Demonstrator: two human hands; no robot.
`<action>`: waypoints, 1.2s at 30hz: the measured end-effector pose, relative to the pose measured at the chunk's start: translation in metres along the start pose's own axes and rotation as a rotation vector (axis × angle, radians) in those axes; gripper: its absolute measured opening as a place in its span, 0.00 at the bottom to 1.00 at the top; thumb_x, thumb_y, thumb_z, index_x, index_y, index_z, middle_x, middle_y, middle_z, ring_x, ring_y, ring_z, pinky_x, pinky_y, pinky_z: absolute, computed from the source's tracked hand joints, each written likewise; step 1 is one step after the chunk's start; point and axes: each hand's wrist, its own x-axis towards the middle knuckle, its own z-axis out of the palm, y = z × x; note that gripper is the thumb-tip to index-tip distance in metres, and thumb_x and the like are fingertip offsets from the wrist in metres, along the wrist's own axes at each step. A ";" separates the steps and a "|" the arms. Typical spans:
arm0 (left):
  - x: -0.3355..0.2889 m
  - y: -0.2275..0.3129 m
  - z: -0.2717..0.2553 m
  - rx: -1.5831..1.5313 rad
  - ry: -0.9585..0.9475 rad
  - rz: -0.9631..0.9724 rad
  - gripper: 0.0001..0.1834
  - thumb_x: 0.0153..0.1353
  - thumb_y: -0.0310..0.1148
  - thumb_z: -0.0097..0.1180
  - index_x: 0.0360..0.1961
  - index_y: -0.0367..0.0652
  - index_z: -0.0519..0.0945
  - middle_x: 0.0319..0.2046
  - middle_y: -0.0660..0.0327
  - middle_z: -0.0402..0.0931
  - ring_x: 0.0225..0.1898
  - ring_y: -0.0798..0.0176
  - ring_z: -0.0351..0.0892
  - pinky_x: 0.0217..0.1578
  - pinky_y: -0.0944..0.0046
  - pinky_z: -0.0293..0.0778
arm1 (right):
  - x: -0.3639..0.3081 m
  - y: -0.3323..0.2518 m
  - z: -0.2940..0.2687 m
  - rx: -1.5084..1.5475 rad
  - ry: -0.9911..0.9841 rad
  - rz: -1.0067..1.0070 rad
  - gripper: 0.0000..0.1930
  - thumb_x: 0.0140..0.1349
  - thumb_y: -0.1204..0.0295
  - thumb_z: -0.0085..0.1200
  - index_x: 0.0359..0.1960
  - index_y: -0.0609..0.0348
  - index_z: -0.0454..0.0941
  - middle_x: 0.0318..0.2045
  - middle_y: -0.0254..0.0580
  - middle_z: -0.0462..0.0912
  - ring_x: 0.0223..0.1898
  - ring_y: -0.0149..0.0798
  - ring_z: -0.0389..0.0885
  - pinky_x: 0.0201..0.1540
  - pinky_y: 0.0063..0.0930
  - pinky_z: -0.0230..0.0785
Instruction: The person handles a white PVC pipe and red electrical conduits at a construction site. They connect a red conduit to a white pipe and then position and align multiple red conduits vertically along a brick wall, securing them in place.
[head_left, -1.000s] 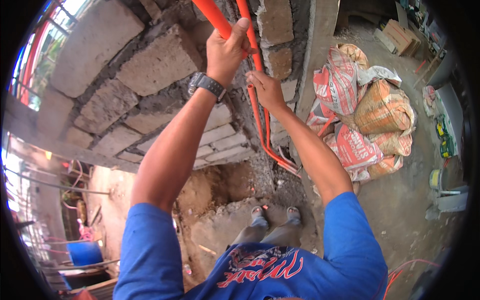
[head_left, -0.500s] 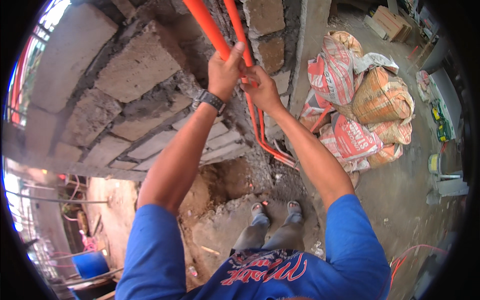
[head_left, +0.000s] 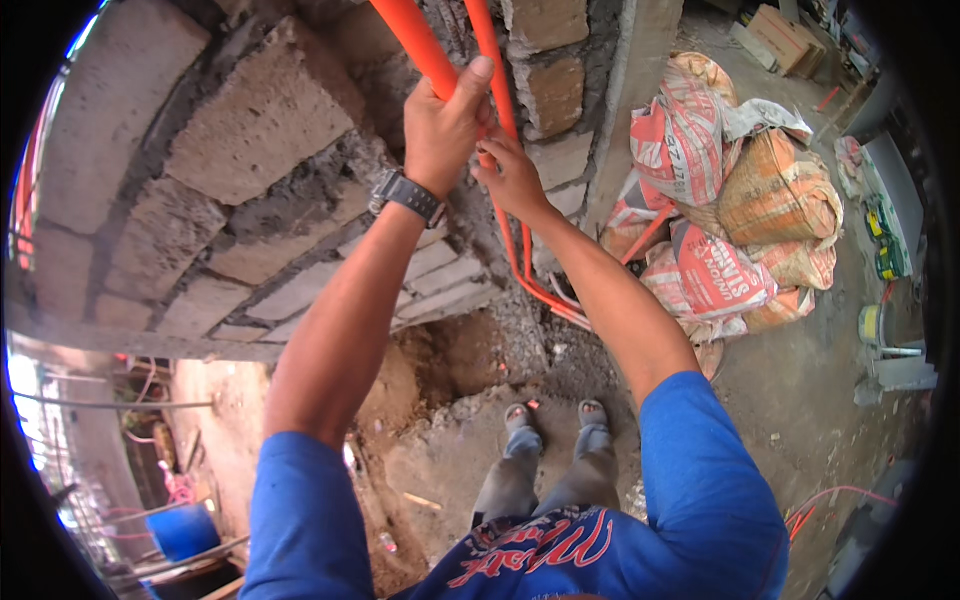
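Note:
My left hand (head_left: 440, 130), with a dark watch (head_left: 413, 193) on the wrist, is wrapped round a thick orange pipe (head_left: 415, 45) in front of the rough block wall. Just below and to the right, my right hand (head_left: 515, 180) pinches an orange piece of pipe; its fingertips almost touch the left hand. A second orange pipe (head_left: 488, 55) passes behind the hands. Lower down, two orange pipes (head_left: 527, 265) run along the wall and bend right near its foot. Where the held pieces meet is hidden by my fingers.
Block masonry (head_left: 265, 115) with rough mortar fills the left. Stacked filled sacks (head_left: 780, 190) stand to the right, past a concrete post edge (head_left: 630, 110). A dug hollow (head_left: 455, 355) lies at the wall's foot, before my feet. A blue container (head_left: 183, 530) sits at lower left.
The view has shifted slightly, with the sacks now further right. My hands keep their hold on the pipes; the right fingers have moved a little lower beside the left hand.

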 end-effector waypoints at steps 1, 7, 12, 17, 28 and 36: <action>0.002 -0.002 0.001 -0.037 -0.008 0.027 0.24 0.71 0.49 0.58 0.28 0.39 0.71 0.20 0.62 0.70 0.23 0.67 0.74 0.25 0.59 0.83 | 0.001 0.000 0.001 0.014 -0.001 -0.009 0.16 0.64 0.66 0.61 0.52 0.59 0.81 0.48 0.47 0.82 0.51 0.49 0.81 0.53 0.38 0.73; 0.019 -0.022 -0.001 -0.111 0.097 0.069 0.23 0.67 0.48 0.64 0.27 0.39 0.74 0.18 0.63 0.73 0.18 0.68 0.77 0.20 0.66 0.75 | 0.007 -0.003 -0.008 0.046 0.028 -0.019 0.10 0.67 0.66 0.58 0.39 0.61 0.83 0.36 0.44 0.83 0.38 0.51 0.83 0.42 0.40 0.73; 0.022 -0.067 -0.005 -0.049 0.099 0.008 0.24 0.65 0.50 0.66 0.26 0.39 0.75 0.18 0.63 0.75 0.20 0.69 0.77 0.22 0.66 0.75 | 0.000 -0.007 -0.012 0.112 0.008 0.070 0.09 0.67 0.69 0.58 0.38 0.63 0.82 0.35 0.49 0.84 0.35 0.53 0.83 0.39 0.40 0.72; 0.006 -0.110 -0.004 0.156 0.080 -0.143 0.25 0.65 0.51 0.65 0.26 0.40 0.76 0.18 0.64 0.76 0.21 0.70 0.75 0.23 0.67 0.73 | -0.003 -0.010 -0.008 0.192 0.042 0.136 0.06 0.64 0.74 0.58 0.40 0.63 0.82 0.36 0.51 0.84 0.36 0.52 0.84 0.38 0.40 0.74; 0.012 -0.131 -0.019 0.021 0.111 -0.106 0.24 0.66 0.50 0.64 0.24 0.42 0.76 0.17 0.65 0.76 0.20 0.71 0.76 0.22 0.68 0.73 | -0.035 0.011 -0.007 0.361 0.110 0.372 0.21 0.60 0.77 0.63 0.56 0.66 0.77 0.50 0.46 0.84 0.52 0.37 0.82 0.53 0.31 0.75; 0.030 -0.140 -0.008 0.057 0.130 -0.137 0.23 0.67 0.52 0.63 0.30 0.42 0.76 0.18 0.66 0.74 0.19 0.71 0.75 0.21 0.66 0.71 | -0.275 0.038 -0.035 0.261 -0.354 0.632 0.09 0.63 0.74 0.62 0.44 0.61 0.83 0.36 0.37 0.87 0.40 0.30 0.84 0.44 0.30 0.77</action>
